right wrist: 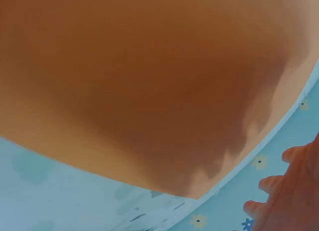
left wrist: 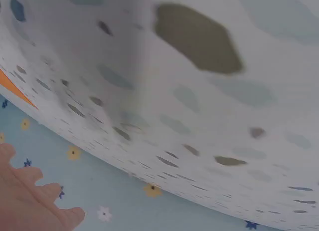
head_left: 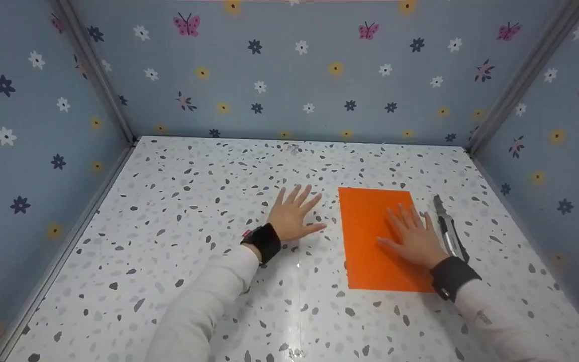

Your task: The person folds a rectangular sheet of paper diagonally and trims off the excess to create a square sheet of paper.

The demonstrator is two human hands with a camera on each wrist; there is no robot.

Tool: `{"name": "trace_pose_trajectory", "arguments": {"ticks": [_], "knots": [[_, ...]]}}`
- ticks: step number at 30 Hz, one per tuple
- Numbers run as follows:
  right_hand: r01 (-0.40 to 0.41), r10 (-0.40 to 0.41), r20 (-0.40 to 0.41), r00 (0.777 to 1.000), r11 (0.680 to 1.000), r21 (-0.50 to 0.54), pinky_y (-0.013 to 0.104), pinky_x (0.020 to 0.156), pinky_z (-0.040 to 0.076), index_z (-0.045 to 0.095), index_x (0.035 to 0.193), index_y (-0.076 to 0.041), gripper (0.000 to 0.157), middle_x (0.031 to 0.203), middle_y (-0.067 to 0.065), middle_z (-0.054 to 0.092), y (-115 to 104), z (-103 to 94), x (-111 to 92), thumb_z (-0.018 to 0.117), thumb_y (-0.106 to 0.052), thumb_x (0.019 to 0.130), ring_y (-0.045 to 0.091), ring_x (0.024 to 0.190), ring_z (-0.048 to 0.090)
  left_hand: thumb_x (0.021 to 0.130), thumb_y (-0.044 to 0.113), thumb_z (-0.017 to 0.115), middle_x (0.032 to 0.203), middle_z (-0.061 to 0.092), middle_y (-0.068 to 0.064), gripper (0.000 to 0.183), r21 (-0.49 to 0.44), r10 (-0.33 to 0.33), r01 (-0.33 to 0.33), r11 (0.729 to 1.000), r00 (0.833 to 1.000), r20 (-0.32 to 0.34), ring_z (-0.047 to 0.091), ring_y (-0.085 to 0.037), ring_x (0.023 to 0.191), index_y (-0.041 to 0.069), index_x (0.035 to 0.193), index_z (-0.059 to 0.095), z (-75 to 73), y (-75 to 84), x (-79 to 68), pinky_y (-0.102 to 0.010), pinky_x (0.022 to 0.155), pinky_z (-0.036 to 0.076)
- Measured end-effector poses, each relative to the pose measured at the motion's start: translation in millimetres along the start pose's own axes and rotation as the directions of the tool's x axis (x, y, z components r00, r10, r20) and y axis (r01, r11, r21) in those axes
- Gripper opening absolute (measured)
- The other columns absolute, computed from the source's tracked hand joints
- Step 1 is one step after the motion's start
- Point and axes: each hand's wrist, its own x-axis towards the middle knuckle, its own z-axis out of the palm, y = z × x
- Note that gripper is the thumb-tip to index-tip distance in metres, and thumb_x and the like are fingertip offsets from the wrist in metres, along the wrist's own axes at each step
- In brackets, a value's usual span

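Observation:
An orange sheet of paper (head_left: 367, 241) lies flat on the speckled white table, right of the middle. My right hand (head_left: 415, 241) is over its right part, fingers spread, palm down; the right wrist view shows the hand's shadow on the orange sheet (right wrist: 149, 81). Just right of that hand lies a utility knife (head_left: 450, 234), grey and black, its front end pointing away from me. Left of the paper, my left hand (head_left: 292, 216) is spread over the table with nothing in it. Its fingers (left wrist: 30, 191) show at the lower left of the left wrist view.
The speckled tabletop (head_left: 194, 201) is bounded by a blue flowered back panel (head_left: 279, 65) and similar left (head_left: 33, 191) and right (head_left: 566, 166) side panels. Grey rails (head_left: 96, 70) run up the corners. Each wrist wears a black band (head_left: 264, 243).

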Motion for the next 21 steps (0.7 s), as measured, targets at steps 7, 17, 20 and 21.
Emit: {"name": "trace_pose_trajectory", "arguments": {"ticks": [7, 17, 20, 21], "knots": [[-0.006, 0.003, 0.047, 0.999, 0.998, 0.067, 0.076, 0.123, 0.002, 0.022, 0.164, -0.01, 0.095, 0.172, 0.024, 0.012, -3.9, 5.9, -23.9, 0.05, -0.07, 0.096, 0.056, 0.157, 0.006, 0.097, 0.075, 0.041, 0.174, 0.018, -0.005, 0.084, 0.036, 0.108, -0.113, 0.993, 0.987, 0.117, 0.017, -0.031, 0.162, 0.029, 0.165, 0.021, 15.8, 52.5, 10.7, -0.06, 0.131, 0.014], [-0.052, 0.041, 0.116, 0.992, 0.995, 0.089, 0.088, 0.112, 0.009, 0.021, 0.164, -0.008, 0.099, 0.171, 0.028, 0.01, -12.3, 8.8, -44.7, 0.051, -0.072, 0.094, 0.06, 0.155, 0.006, 0.097, 0.076, 0.039, 0.175, 0.014, -0.002, 0.084, -0.011, 0.194, -0.197, 0.98, 0.953, 0.235, 0.015, -0.028, 0.163, 0.032, 0.165, 0.018, 24.9, 98.8, 16.2, -0.055, 0.132, 0.015], [-0.056, 0.042, 0.126, 0.991, 0.993, 0.105, 0.089, 0.111, 0.009, 0.021, 0.164, -0.007, 0.099, 0.171, 0.028, 0.009, -14.6, 8.6, -47.8, 0.053, -0.071, 0.094, 0.061, 0.154, 0.006, 0.097, 0.076, 0.038, 0.175, 0.015, -0.001, 0.083, -0.019, 0.208, -0.21, 0.977, 0.942, 0.262, 0.015, -0.028, 0.163, 0.032, 0.165, 0.019, 24.4, 103.9, 13.7, -0.053, 0.133, 0.015], [-0.057, 0.043, 0.129, 0.991, 0.993, 0.107, 0.089, 0.111, 0.009, 0.021, 0.164, -0.007, 0.099, 0.171, 0.028, 0.009, -15.0, 8.7, -48.5, 0.053, -0.071, 0.094, 0.061, 0.154, 0.006, 0.097, 0.075, 0.039, 0.175, 0.015, -0.001, 0.083, -0.025, 0.214, -0.215, 0.976, 0.939, 0.27, 0.014, -0.028, 0.163, 0.032, 0.165, 0.019, 24.8, 105.0, 13.2, -0.052, 0.133, 0.015]]}}
